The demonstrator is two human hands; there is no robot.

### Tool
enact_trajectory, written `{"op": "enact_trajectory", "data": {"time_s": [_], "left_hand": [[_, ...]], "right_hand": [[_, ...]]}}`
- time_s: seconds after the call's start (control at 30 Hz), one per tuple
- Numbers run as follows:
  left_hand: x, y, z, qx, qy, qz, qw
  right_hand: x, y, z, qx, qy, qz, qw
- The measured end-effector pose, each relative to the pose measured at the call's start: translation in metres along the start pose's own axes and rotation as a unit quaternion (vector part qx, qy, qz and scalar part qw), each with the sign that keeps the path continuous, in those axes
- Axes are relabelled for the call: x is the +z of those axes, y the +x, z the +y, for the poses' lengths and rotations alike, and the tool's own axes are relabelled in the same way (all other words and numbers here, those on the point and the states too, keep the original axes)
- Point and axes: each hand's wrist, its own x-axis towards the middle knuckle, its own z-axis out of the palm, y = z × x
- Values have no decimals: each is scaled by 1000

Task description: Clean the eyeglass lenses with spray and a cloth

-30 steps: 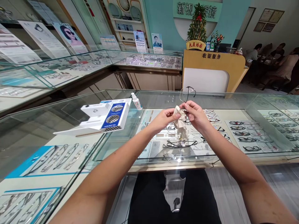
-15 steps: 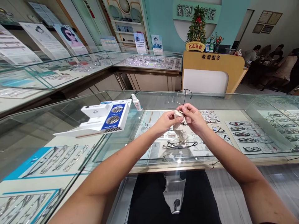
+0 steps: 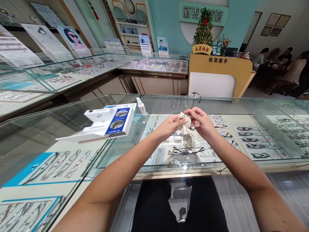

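Note:
Above the glass counter, a pair of thin dark-rimmed eyeglasses [image 3: 193, 100] is held up on its side, one lens uppermost. My right hand [image 3: 200, 118] pinches the frame near its middle. My left hand [image 3: 173, 124] is closed on a cream cleaning cloth [image 3: 185, 124], which is wrapped over the lower lens and hangs down below the fingers. The lower lens is mostly hidden by the cloth. Under the glass, below both hands, lies a dark pair of display glasses [image 3: 187, 150].
On the counter stand a white spray bottle [image 3: 141, 106] and, left of it, an opened white and blue box [image 3: 118, 122]. Inside the glass showcase [image 3: 231, 166] are rows of eyeglasses. Behind is a wooden cashier desk [image 3: 219, 69]; people sit at the far right.
The eyeglasses have moved slightly right. The cloth is spread more over the lower lens, and my left fingers have shifted a little left.

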Motion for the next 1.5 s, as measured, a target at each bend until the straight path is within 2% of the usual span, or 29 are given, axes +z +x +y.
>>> {"op": "enact_trajectory", "data": {"time_s": [0.07,0.27,0.57,0.77,1.07,1.3,1.5], "left_hand": [[-2,1,0,-13,-12,1,1000],[-13,5,2,22,-5,82,996],[-20,6,11,71,-59,136,986],[-18,7,14,111,-82,138,981],[-21,5,19,119,-143,145,972],[-17,4,14,128,-114,138,975],[-12,2,16,78,-85,124,986]], "right_hand": [[-2,1,-4,-5,9,8,1000],[-8,2,-13,-46,-23,5,999],[-10,3,-3,-20,-93,-24,995],[-11,2,-2,-18,-126,-33,991],[-10,2,0,-10,-121,-7,993],[-7,1,-1,-6,-126,-56,990],[-4,-2,1,-26,-157,-101,982]]}}
